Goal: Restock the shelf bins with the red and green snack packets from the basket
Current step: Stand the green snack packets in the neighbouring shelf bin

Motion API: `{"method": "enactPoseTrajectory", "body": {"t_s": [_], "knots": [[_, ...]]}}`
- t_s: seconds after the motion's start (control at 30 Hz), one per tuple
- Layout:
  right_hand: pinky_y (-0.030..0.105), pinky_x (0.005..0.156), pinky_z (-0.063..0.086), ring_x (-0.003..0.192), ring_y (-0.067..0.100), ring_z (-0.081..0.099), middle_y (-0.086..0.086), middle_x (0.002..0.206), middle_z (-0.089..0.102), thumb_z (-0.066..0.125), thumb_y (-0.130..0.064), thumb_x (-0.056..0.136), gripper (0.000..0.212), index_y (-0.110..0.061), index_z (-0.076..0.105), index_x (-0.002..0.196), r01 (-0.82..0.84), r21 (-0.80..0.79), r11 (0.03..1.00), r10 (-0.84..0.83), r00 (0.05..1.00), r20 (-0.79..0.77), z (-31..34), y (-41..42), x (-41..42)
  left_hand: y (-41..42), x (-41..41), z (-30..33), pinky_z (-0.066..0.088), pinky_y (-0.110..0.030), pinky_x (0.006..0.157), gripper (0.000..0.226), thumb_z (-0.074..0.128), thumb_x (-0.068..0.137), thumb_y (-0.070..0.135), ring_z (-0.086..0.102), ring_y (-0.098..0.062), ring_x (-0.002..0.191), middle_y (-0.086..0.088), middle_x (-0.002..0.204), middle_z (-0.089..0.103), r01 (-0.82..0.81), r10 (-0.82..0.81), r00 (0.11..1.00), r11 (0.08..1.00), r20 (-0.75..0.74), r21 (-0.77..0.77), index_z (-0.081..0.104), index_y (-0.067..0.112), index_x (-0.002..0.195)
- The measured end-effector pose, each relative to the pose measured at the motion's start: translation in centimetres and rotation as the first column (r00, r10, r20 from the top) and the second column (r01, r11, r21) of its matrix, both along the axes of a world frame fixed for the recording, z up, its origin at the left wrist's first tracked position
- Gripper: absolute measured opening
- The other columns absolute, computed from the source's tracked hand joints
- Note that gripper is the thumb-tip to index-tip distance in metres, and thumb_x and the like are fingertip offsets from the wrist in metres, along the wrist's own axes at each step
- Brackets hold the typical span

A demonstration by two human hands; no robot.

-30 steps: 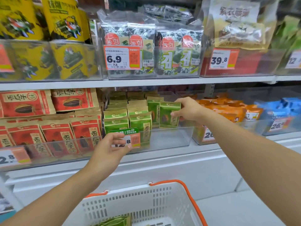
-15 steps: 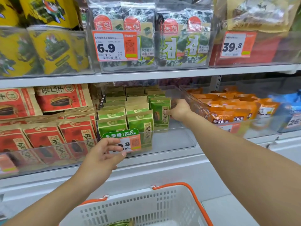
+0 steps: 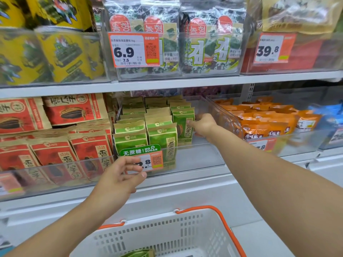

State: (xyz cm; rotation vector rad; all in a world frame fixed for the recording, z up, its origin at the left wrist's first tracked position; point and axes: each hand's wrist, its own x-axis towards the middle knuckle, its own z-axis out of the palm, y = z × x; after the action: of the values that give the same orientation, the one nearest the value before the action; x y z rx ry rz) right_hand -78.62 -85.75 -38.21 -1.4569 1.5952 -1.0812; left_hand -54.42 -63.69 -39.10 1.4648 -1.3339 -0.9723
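Observation:
A clear shelf bin [image 3: 202, 160] on the lower shelf holds several green snack packets in rows. My right hand [image 3: 203, 126] reaches into the bin and grips the front green packet [image 3: 182, 127] of the right-hand row, thumb on its face. My left hand [image 3: 120, 175] pinches the bin's front edge at the price tag [image 3: 148, 160]. Red packets [image 3: 55, 156] fill the bin to the left. The white basket [image 3: 167, 232] with orange handles sits below; a green packet [image 3: 141, 254] shows inside it at the bottom edge.
Orange packets [image 3: 265, 125] fill the bin to the right, with blue packets [image 3: 330, 119] further right. The upper shelf carries yellow bags [image 3: 61, 52], seaweed packs [image 3: 178, 43] and a red box behind a 39.8 price tag [image 3: 272, 48]. A white cabinet front [image 3: 167, 193] runs below the shelf.
My right hand has pushed the green packet back and left into the right-hand row of the bin. My left hand has stayed on the bin's front. The view has moved closer.

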Motion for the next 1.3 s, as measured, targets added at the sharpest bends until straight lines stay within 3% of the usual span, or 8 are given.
{"method": "enactPoseTrajectory", "body": {"t_s": [0.17,0.37,0.47,0.6,0.8,1.3], "knots": [[0.051,0.090,0.057,0.095,0.031,0.070,0.011,0.098,0.074,0.072,-0.032,0.090,0.023,-0.010,0.071,0.097,0.020,0.008,1.000,-0.020,1.000,-0.003,0.1,-0.2,0.2,0.1,-0.2,0.0,0.053,-0.026,0.067,0.026,0.070,0.089,0.012,0.066,-0.015,0.090,0.000,0.107,0.066,-0.005,0.005,1.000,1.000,0.003,0.001,0.061,0.026,0.110],[0.050,0.086,0.059,0.097,0.031,0.069,0.012,0.102,0.074,0.068,-0.032,0.094,0.018,-0.016,0.069,0.086,0.030,0.030,0.999,-0.031,0.999,0.037,0.1,-0.3,0.4,-0.1,-0.1,-0.1,0.053,-0.026,0.067,0.027,0.071,0.089,0.014,0.067,-0.014,0.092,0.001,0.108,0.066,-0.005,0.005,1.000,1.000,0.005,0.007,0.062,0.027,0.110],[0.054,0.085,0.059,0.096,0.035,0.072,0.017,0.100,0.075,0.072,-0.031,0.090,0.030,-0.002,0.070,0.100,0.045,0.033,0.998,-0.048,0.995,0.084,-0.4,-0.8,0.1,-0.2,0.0,-0.2,0.053,-0.027,0.067,0.027,0.071,0.088,0.014,0.067,-0.014,0.092,0.001,0.107,0.067,-0.007,0.007,1.000,1.000,0.007,0.009,0.062,0.027,0.110],[0.056,0.084,0.059,0.094,0.036,0.073,0.019,0.098,0.075,0.078,-0.031,0.082,0.041,0.002,0.068,0.106,0.040,0.038,0.998,-0.043,0.996,0.080,-0.9,-1.3,0.0,-0.2,0.0,-0.3,0.053,-0.026,0.066,0.026,0.071,0.088,0.012,0.066,-0.014,0.088,-0.001,0.107,0.067,-0.011,0.011,1.000,1.000,0.006,0.002,0.063,0.025,0.109],[0.050,0.084,0.060,0.090,0.031,0.072,0.012,0.093,0.074,0.083,-0.022,0.079,0.023,-0.010,0.066,0.088,0.063,0.022,0.998,-0.065,0.991,0.117,-0.8,-1.0,-0.1,-0.2,-0.5,-0.2,0.054,-0.027,0.068,0.026,0.071,0.088,0.011,0.066,-0.014,0.089,0.000,0.107,0.067,-0.012,0.012,1.000,1.000,-0.001,0.003,0.062,0.024,0.110],[0.048,0.092,0.057,0.098,0.030,0.071,0.016,0.105,0.072,0.076,-0.012,0.087,0.021,-0.015,0.055,0.088,0.030,0.011,0.999,-0.032,0.967,0.252,-0.2,0.2,0.0,-0.1,-0.6,-0.3,0.054,-0.030,0.070,0.027,0.070,0.089,0.011,0.065,-0.016,0.089,0.001,0.105,0.067,-0.002,0.002,1.000,1.000,0.007,0.012,0.062,0.025,0.110]]}}
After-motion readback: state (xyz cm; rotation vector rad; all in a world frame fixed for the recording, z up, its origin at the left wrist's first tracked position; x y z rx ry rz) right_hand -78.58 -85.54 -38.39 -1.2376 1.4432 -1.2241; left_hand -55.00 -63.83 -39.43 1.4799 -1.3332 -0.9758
